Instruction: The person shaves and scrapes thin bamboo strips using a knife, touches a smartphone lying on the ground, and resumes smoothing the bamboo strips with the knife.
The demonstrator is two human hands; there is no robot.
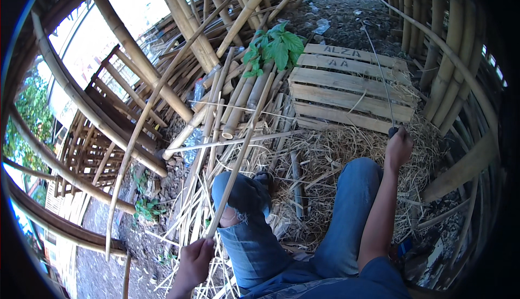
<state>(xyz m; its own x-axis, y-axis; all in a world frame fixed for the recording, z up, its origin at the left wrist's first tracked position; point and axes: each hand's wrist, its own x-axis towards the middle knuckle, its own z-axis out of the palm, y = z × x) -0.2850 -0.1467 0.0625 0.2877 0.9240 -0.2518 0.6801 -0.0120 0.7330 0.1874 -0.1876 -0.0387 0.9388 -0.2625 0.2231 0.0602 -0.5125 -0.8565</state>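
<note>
Low in the picture, my left hand (pixel 196 260) is closed round the near end of a long bamboo strip (pixel 236 170). The strip slants up and away between my left knee and the bamboo pile. My right hand (pixel 399 147), out beyond my right knee, grips the dark handle of a long thin-bladed knife (pixel 383 74). Its blade points up and away, passing in front of a slatted wooden crate (pixel 352 85). The blade is apart from the bamboo strip. My jeans-clad legs are bent between the two hands.
Cut bamboo poles (pixel 234 120) lie ahead, beside a green leafy plant (pixel 279 47). Shavings (pixel 346 147) cover the ground around my feet, with split strips (pixel 189 212) at the left. Bamboo framing (pixel 130 41) stands left, and a bamboo wall (pixel 455 44) right.
</note>
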